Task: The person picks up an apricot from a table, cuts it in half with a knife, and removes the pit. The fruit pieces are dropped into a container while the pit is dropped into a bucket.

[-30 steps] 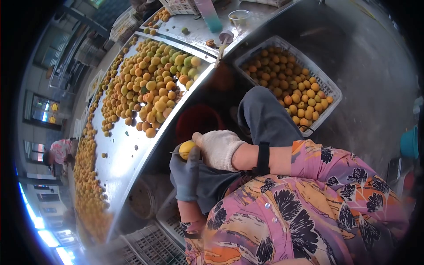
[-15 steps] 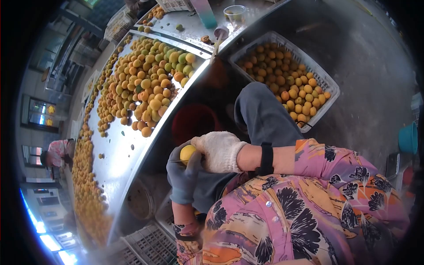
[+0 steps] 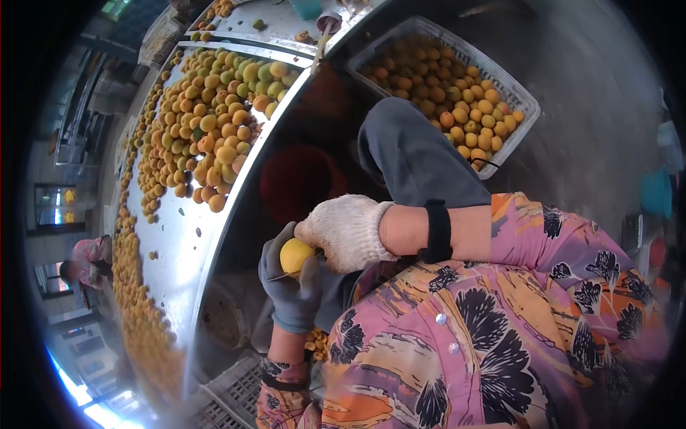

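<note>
My left hand, in a grey glove, is wrapped round a yellow apricot whose upper side shows between the fingers and thumb. My right hand, in a dirty white knitted glove, is closed right against the fruit, its fingertips touching the left hand. A thin line, perhaps wire or a fine blade, shows at the apricot's lower edge. What my right fingers grip is hidden. Both hands are above my lap, beside the metal table.
Many apricots are heaped on the table. A crate of apricots stands beyond my knee. Below the table edge is a red bucket. A slatted crate and cut fruit lie near my left arm. Another person is farther off.
The view has shifted, so the table and crate appear farther up and left. More of the apricot shows between my hands. Cut fruit now shows beside my left forearm.
</note>
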A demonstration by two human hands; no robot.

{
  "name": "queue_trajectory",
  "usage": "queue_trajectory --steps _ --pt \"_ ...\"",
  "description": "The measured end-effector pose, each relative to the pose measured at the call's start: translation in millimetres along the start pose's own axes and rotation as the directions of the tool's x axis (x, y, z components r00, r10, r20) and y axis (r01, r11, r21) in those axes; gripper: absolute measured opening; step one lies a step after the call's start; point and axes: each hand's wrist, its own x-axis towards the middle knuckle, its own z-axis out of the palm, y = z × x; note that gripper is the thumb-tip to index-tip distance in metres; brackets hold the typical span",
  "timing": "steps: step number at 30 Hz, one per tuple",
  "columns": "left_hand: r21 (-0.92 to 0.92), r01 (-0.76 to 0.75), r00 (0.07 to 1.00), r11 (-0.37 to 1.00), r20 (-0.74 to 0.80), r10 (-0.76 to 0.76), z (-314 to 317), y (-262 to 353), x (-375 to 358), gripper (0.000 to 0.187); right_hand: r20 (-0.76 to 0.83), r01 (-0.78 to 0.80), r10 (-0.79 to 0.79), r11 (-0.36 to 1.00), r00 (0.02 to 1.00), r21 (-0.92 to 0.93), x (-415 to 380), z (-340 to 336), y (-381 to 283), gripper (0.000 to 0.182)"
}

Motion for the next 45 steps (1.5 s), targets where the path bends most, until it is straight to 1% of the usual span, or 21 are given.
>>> queue_trajectory --steps 7,9,10,12,16,17,18,19,21,22,24,26,28,30,33,35,36,38,42,44,45 --pt "0.120 -0.060 0.998 0.991 -0.014 0.062 -2.6 -2.2 -9.5 0.046 0.062 0.029 -0.028 0.999 0.998 -0.017 1.7 3.3 0.0 0.024" --pt "0.264 -0.110 0.994 0.958 0.028 0.107 -4.8 -1.0 -13.9 0.047 0.068 0.043 -0.043 0.999 0.997 -0.009 1.9 3.7 -1.2 0.024" --pt "0.265 -0.104 0.995 0.959 0.021 0.102 -3.3 -0.9 -16.3 0.047 0.072 0.049 -0.050 0.999 0.996 0.007 1.9 4.6 -1.3 0.024" --pt "0.125 -0.003 0.997 0.992 -0.077 0.012 -0.8 -0.2 -23.1 0.050 0.099 0.052 -0.055 0.998 0.994 0.032 4.7 6.2 -0.6 0.027" --pt "0.065 0.030 0.996 0.997 -0.082 -0.024 -0.4 1.5 -26.8 0.053 0.155 0.021 -0.026 0.999 0.988 0.032 7.2 4.5 -4.3 0.028" --pt "0.030 0.102 0.991 0.994 -0.093 -0.099 -0.2 3.3 -22.7 0.052 0.155 0.024 -0.028 0.999 0.988 0.027 9.0 6.8 -3.1 0.028" --pt "-0.004 0.172 0.980 0.985 -0.102 -0.172 -0.2 7.0 -17.2 0.050 0.033 0.028 -0.030 0.997 0.999 0.066 11.3 12.1 -2.2 0.027" --pt "-0.002 0.167 0.980 0.986 -0.107 -0.166 0.5 12.8 -10.0 0.050 -0.090 0.040 -0.030 0.994 0.995 0.104 13.0 15.6 -2.8 0.027" --pt "-0.393 0.268 0.915 0.879 -0.181 -0.360 5.0 25.5 4.4 0.046 -0.160 0.030 -0.016 0.996 0.987 0.083 16.1 16.3 -6.5 0.026" --pt "-0.394 0.259 0.917 0.882 -0.187 -0.353 7.3 26.6 6.5 0.046 -0.228 0.009 0.008 0.997 0.974 0.072 16.9 15.5 -8.4 0.027" --pt "-0.477 0.298 0.873 0.827 -0.216 -0.438 12.1 26.6 7.5 0.045 -0.243 -0.001 0.012 0.999 0.970 0.045 16.0 17.7 -8.7 0.028" --pt "-0.428 0.304 0.863 0.851 -0.255 -0.437 16.7 23.9 5.7 0.049 -0.247 -0.071 0.093 0.993 0.965 0.096 13.3 20.5 -8.2 0.028" --pt "-0.020 0.254 0.890 0.967 -0.386 -0.242 19.7 22.5 2.9 0.051 -0.168 -0.132 0.158 0.979 0.973 0.156 12.7 18.4 -9.9 0.029" --pt "0.018 0.208 0.886 0.978 -0.427 -0.181 21.1 24.7 3.5 0.052 -0.190 -0.118 0.158 0.972 0.969 0.205 13.4 22.5 -8.7 0.029" --pt "0.123 0.175 0.902 0.977 -0.417 -0.109 17.6 28.9 7.8 0.053 -0.194 -0.090 0.132 0.973 0.972 0.213 16.0 23.1 -9.2 0.027" --pt "-0.303 0.254 0.870 0.918 -0.344 -0.354 18.7 32.2 10.7 0.051 -0.201 -0.075 0.116 0.977 0.973 0.199 13.7 18.0 -10.6 0.027" --pt "-0.302 0.253 0.870 0.919 -0.343 -0.353 18.0 31.9 11.2 0.051 -0.204 -0.065 0.103 0.980 0.973 0.186 12.7 16.3 -10.6 0.026" --pt "-0.592 0.289 0.867 0.752 -0.170 -0.468 14.9 29.2 12.4 0.047 -0.208 -0.068 0.100 0.986 0.973 0.154 14.5 17.7 -7.4 0.026" --pt "-0.462 0.428 0.867 0.777 -0.032 -0.497 7.6 19.7 10.9 0.048 -0.199 -0.069 0.105 0.981 0.974 0.179 11.7 12.5 -6.0 0.028" --pt "-0.190 0.500 0.860 0.845 -0.009 -0.510 3.2 27.2 14.0 0.045 -0.215 -0.062 0.096 0.986 0.972 0.157 13.9 14.3 -3.3 0.028" --pt "-0.189 0.501 0.859 0.844 -0.009 -0.512 2.8 28.7 13.9 0.045 -0.233 -0.059 0.090 0.988 0.968 0.140 14.3 16.1 -1.4 0.028"
